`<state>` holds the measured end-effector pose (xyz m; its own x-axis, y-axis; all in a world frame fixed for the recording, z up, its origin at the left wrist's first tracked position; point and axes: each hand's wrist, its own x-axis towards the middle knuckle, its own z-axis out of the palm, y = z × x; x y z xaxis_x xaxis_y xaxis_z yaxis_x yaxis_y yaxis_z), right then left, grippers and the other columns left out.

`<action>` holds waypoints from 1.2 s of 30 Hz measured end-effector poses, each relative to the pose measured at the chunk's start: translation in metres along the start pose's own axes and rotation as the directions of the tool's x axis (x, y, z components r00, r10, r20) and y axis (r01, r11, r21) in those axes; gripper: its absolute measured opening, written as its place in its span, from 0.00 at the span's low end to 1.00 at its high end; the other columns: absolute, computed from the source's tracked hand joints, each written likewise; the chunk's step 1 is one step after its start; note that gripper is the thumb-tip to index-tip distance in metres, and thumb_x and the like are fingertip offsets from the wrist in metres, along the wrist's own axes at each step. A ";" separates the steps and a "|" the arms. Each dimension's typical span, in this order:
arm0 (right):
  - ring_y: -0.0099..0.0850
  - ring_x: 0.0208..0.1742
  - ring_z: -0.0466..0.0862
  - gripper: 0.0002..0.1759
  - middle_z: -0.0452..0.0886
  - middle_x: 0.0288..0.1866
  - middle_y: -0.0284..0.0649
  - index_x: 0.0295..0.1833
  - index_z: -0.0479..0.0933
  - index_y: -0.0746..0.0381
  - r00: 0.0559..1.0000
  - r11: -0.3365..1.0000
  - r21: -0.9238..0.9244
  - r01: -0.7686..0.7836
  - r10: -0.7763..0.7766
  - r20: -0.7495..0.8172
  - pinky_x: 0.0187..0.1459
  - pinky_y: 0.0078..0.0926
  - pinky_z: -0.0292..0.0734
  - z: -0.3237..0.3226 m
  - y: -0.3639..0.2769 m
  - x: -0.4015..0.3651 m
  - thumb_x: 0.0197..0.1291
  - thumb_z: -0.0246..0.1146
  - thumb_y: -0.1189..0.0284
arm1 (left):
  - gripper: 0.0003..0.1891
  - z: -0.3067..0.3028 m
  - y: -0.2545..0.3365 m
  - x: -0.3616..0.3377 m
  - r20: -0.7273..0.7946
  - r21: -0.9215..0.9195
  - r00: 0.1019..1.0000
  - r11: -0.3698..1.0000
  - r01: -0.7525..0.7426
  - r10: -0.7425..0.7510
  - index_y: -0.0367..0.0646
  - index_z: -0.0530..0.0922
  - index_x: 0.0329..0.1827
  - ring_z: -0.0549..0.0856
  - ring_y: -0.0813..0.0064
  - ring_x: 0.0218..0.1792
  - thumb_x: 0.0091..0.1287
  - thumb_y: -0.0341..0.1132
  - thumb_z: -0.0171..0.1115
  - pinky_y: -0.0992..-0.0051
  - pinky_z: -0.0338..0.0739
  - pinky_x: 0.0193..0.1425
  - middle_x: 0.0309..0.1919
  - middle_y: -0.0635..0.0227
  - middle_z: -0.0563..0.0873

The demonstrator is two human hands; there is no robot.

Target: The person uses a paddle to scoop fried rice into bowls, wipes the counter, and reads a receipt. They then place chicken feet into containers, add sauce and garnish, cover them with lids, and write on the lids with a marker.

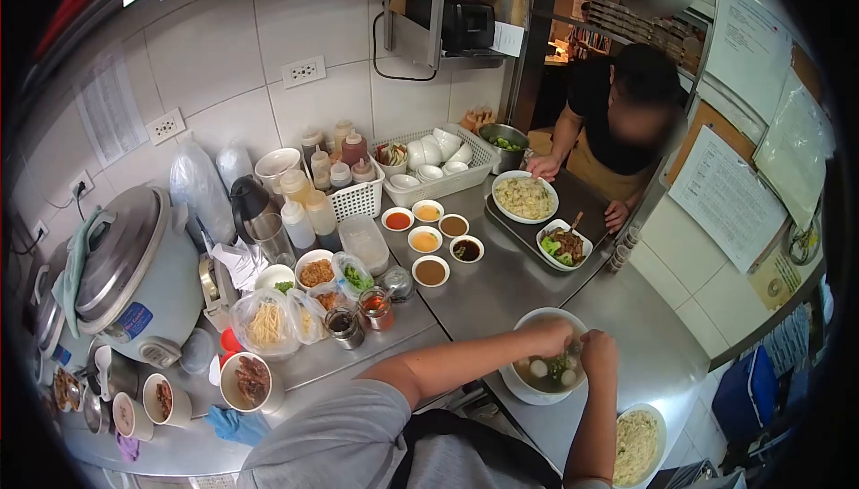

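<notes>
A large white bowl of soup (530, 387) stands on the steel counter before me, with pale round pieces and chopped greens in the broth. Over its far part is my left hand (553, 337), fingers bent down toward the soup. My right hand (599, 349) is curled at the bowl's right rim, close to my left. Whatever the fingertips hold is too small to make out. A bowl of pale noodles or rice (637, 446) sits to the right, beside my right forearm.
Across the counter a co-worker (626, 104) touches a white bowl (525, 197) on a dark tray, beside a dish with meat and greens (564, 246). Small sauce bowls (431, 271), jars (376, 310), bagged toppings (267, 323), squeeze bottles (298, 225) and a rice cooker (134, 274) stand left.
</notes>
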<state>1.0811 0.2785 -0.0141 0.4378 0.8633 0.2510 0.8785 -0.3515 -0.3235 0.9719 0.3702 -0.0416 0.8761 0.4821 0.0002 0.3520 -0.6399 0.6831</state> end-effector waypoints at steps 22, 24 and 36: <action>0.35 0.20 0.77 0.13 0.75 0.16 0.40 0.25 0.77 0.62 0.929 0.926 0.364 0.104 -0.221 0.296 0.26 0.31 0.70 -0.032 -0.057 -0.046 0.40 0.66 0.62 | 0.27 -0.024 0.007 -0.139 -0.178 -0.100 0.984 0.994 -0.046 0.028 0.45 0.65 0.57 0.63 0.55 0.59 0.52 0.38 0.59 0.65 0.59 0.60 0.59 0.49 0.59; 0.34 0.20 0.77 0.14 0.76 0.15 0.40 0.27 0.77 0.63 0.868 0.913 0.367 0.180 -0.323 0.378 0.26 0.29 0.70 -0.023 -0.082 -0.053 0.44 0.64 0.62 | 0.25 -0.020 -0.014 -0.196 0.034 -0.422 0.999 0.906 0.019 -0.005 0.40 0.64 0.57 0.66 0.61 0.58 0.56 0.36 0.56 0.69 0.61 0.59 0.56 0.53 0.66; 0.24 0.32 0.78 0.17 0.79 0.28 0.35 0.42 0.74 0.61 0.380 0.631 0.317 0.708 -0.718 0.583 0.33 0.21 0.75 -0.050 -0.265 0.154 0.51 0.59 0.61 | 0.21 0.054 -0.110 -0.431 0.025 -0.820 0.699 0.385 0.424 -0.715 0.39 0.65 0.56 0.70 0.71 0.49 0.63 0.42 0.49 0.74 0.66 0.51 0.50 0.60 0.71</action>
<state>0.9254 0.4861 0.1557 -0.5761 0.7915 -0.2039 0.8041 0.5040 -0.3154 0.5731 0.2004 -0.1559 0.3689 0.7792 -0.5067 0.2364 0.4486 0.8619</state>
